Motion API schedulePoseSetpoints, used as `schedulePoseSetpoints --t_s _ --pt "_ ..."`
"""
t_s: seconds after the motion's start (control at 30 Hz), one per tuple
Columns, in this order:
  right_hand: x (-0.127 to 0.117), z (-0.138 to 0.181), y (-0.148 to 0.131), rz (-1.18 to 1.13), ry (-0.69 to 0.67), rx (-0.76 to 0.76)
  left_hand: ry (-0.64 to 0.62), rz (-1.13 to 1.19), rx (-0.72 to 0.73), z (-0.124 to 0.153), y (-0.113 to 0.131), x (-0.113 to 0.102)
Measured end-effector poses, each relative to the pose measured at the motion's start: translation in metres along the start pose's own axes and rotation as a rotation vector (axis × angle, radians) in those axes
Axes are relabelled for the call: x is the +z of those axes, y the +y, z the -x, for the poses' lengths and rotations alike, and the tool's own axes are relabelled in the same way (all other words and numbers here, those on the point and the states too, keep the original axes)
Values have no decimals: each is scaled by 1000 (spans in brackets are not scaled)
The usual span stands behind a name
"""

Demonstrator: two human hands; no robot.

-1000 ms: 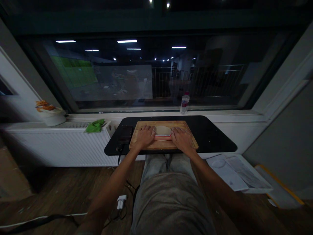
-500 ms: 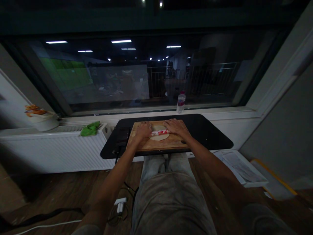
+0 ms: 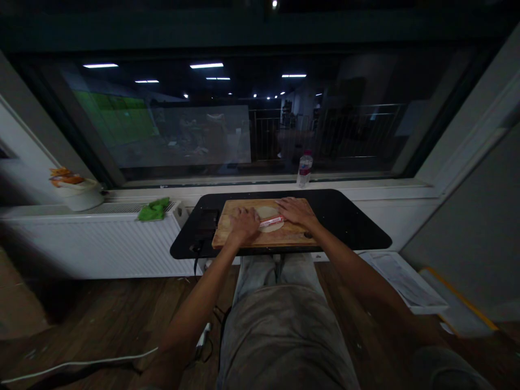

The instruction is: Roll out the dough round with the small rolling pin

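A wooden board (image 3: 292, 236) lies on a small black table (image 3: 349, 219) in front of me. On the board is a flat round of pale dough (image 3: 266, 211). A red and white roller (image 3: 271, 221) lies slanted across the dough. My left hand (image 3: 242, 223) presses flat on the roller's left end, fingers stretched out. My right hand (image 3: 296, 211) lies flat on its right end, a little farther from me than the left.
A plastic water bottle (image 3: 304, 169) stands on the window sill behind the table. A green cloth (image 3: 153, 209) and a white bowl (image 3: 79, 194) sit on the radiator at left. A dark device (image 3: 206, 221) lies left of the board. Papers (image 3: 400, 279) lie on the floor at right.
The roller has turned from lying straight across the dough to slanting, with my left hand drawn back toward me. A second ago both hands were at the near edge of the dough.
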State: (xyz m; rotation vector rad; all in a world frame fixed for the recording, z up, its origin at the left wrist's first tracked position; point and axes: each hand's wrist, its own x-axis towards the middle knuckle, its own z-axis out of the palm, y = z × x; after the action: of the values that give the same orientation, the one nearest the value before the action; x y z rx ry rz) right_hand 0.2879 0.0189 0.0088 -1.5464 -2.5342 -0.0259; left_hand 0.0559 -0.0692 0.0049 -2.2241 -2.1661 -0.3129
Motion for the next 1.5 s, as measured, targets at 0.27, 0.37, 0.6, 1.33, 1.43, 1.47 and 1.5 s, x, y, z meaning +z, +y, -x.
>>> schedulePoseSetpoints --t_s 0.27,0.37,0.6,1.33,1.43,1.47,1.5 --pt "8 35 -5 47 199 -42 73 7 60 13 3 -6" --pt "7 46 -10 15 335 -33 152 12 68 6 -3 -1" --pt "1 56 -12 -74 325 -183 324 111 42 -10 -16 10" --pt "10 46 -5 -46 422 181 101 278 136 -20 -15 38" --pt "7 47 -8 -30 391 160 69 258 170 -31 -15 32" --pt "6 48 -9 -28 377 157 59 269 170 -37 -16 29" --pt "4 48 -10 -29 368 157 49 288 162 -44 -18 26"
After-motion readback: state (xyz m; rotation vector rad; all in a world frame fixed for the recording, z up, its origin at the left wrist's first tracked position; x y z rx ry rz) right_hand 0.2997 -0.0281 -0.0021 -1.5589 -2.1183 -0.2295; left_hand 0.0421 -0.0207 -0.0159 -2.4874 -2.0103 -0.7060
